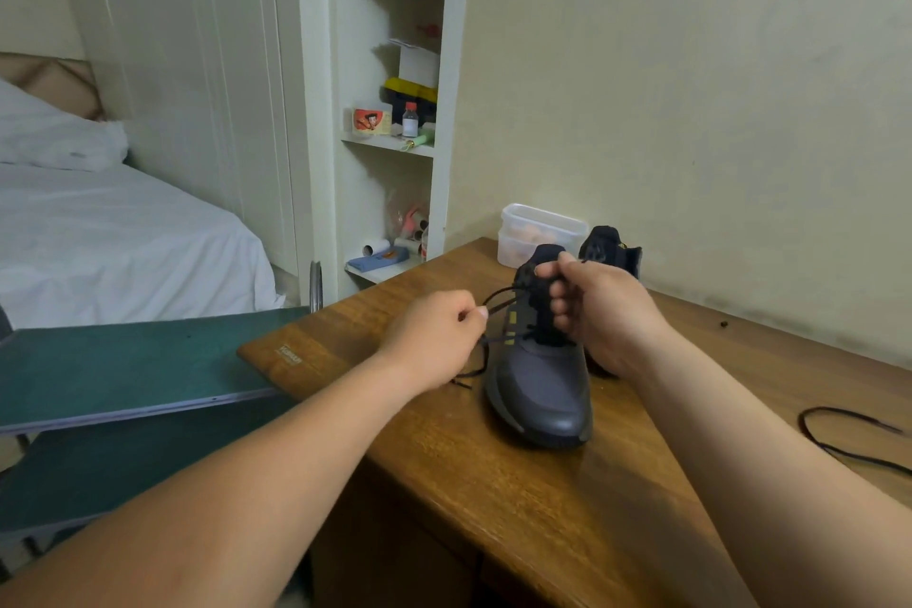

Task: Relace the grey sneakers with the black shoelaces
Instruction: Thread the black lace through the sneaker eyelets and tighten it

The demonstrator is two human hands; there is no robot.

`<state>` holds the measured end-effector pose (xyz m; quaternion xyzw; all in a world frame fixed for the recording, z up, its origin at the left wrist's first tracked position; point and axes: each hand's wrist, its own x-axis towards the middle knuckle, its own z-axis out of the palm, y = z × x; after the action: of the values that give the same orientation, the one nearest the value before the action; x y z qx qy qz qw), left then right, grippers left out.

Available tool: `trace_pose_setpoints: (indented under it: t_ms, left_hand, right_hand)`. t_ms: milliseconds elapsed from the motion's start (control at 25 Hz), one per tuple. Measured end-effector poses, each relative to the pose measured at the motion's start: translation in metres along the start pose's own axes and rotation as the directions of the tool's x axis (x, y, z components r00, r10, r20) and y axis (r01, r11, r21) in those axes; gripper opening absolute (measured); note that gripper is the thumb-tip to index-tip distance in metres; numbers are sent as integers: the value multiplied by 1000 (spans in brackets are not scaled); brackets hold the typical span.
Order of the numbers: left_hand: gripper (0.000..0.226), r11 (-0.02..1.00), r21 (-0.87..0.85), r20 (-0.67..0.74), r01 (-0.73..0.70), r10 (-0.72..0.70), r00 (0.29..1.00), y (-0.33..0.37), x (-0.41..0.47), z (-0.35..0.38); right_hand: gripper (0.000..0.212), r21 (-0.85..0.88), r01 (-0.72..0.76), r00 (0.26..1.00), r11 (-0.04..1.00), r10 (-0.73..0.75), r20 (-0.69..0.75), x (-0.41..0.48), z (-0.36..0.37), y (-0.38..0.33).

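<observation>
A grey sneaker (540, 385) stands on the wooden desk (518, 499), toe pointing toward me. My right hand (599, 311) grips its black tongue and upper from the right side. My left hand (434, 336) pinches a black shoelace (498, 299) that runs from the left eyelets; its loose end trails on the desk beside the shoe. The second sneaker (612, 249) stands behind, mostly hidden by my right hand. Another black shoelace (839, 439) lies loose on the desk at the right.
Stacked clear plastic containers (538, 232) sit at the desk's back against the wall. A green board (123, 365) adjoins the desk's left edge. A bed (98, 232) is at the far left and a shelf unit (395, 114) stands behind.
</observation>
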<state>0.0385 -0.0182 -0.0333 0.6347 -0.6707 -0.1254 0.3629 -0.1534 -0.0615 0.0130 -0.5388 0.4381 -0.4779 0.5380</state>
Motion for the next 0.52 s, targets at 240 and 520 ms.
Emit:
trace_pose_setpoints:
  t_ms: [240,520]
  left_hand:
    - [35,852,-514,55,102,-86,995,38,16,13]
    - [21,871,-466,-65,158,-212,975,0,-8,44]
  right_hand:
    - [29,-355,255,959,899,-189,210,-12,19,-9]
    - [22,-903,421,901,85,-155,406,39,8,-18]
